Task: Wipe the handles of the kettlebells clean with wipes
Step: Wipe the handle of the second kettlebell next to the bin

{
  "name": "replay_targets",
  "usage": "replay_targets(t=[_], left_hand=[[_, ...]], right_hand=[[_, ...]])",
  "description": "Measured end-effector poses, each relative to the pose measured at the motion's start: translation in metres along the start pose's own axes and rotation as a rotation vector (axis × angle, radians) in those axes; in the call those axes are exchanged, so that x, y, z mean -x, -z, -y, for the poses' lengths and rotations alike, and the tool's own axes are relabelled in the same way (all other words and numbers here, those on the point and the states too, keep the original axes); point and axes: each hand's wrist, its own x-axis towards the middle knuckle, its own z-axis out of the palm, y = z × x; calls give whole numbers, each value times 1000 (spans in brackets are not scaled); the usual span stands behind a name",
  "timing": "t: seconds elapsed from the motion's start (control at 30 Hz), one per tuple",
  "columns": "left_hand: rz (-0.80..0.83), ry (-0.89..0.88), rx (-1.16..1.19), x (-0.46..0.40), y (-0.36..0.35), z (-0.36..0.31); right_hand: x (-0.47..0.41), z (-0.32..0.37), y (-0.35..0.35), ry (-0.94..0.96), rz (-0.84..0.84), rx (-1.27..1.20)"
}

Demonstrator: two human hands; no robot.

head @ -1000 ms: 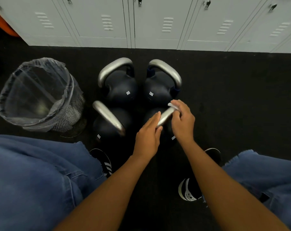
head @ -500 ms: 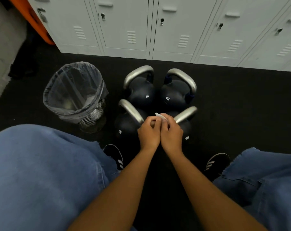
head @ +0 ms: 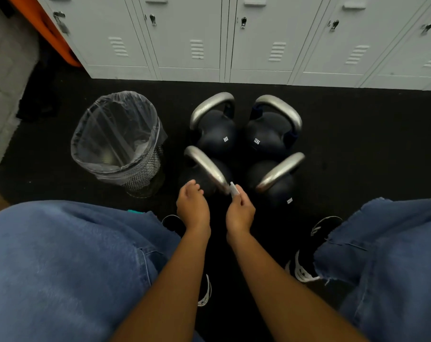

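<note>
Several dark kettlebells with silver handles stand in a cluster on the black floor. The near left kettlebell's handle (head: 205, 166) runs toward me; the near right kettlebell's handle (head: 278, 172) slants beside it. The far left kettlebell (head: 218, 133) and far right kettlebell (head: 268, 138) sit behind them. My right hand (head: 239, 211) pinches a small white wipe (head: 233, 189) at the near end of the left handle. My left hand (head: 192, 206) hovers just left of that handle with its fingers loosely curled, holding nothing.
A mesh waste bin (head: 118, 139) lined with a clear bag stands left of the kettlebells. Grey lockers (head: 258, 40) line the back wall. My knees in blue jeans and my dark shoes (head: 325, 225) flank the arms.
My hands left the near right kettlebell's handle, came together with the wipe, then parted. The right hand now holds the wipe by the near left handle. The view has pulled back.
</note>
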Motion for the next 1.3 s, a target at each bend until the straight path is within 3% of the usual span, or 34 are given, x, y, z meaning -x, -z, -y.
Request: replay_targets(t=[0.2,0.4,0.5,0.73,1.0,1.17,1.3], left_hand=[[224,124,52,-1,-4,-4],[344,119,24,-6,-2,0],[354,116,19,-6,-2,-1],[341,126,9,-6,-4,-3],[390,104,-49,-1,0,-4],[387,97,-54,-1,1,-6],[369,105,-51,0,1,-11]], right_hand=[[9,-10,-12,66,166,67],[-3,-34,-16,-121,208,32],[-17,-28,-12,-170,225,61],[3,-25,-12,1,245,93],[0,-26,-11,-151,345,148],[11,-17,-18,-3,264,160],[15,-53,-25,28,280,264]])
